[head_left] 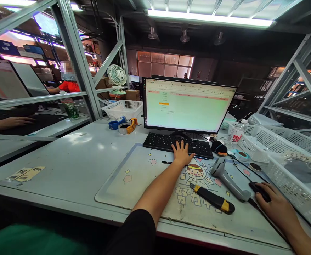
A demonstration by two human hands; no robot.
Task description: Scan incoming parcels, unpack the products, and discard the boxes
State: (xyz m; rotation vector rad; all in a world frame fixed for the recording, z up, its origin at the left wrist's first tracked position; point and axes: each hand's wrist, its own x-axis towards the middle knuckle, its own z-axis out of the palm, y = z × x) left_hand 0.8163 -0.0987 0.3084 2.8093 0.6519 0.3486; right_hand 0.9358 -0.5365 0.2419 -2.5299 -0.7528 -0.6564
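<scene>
My left hand (181,154) rests with fingers spread on the black keyboard (159,141), below the lit monitor (188,106) that displays a spreadsheet. At the right, my right hand (275,203) is curved over a black computer mouse (260,192). Between the hands, on the cartoon desk mat (123,186), lie a grey barcode scanner (231,181) and a black-and-yellow utility knife (214,199). A black pen (167,162) is just left of my left wrist.
White baskets (290,180) line the right side; a bottle (236,134) stands by them. Tape dispensers (127,126) and another white basket (125,108) sit back left. Beyond the metal frame (77,60), a person in a red shirt (69,86) and another person's hand (18,121) are visible.
</scene>
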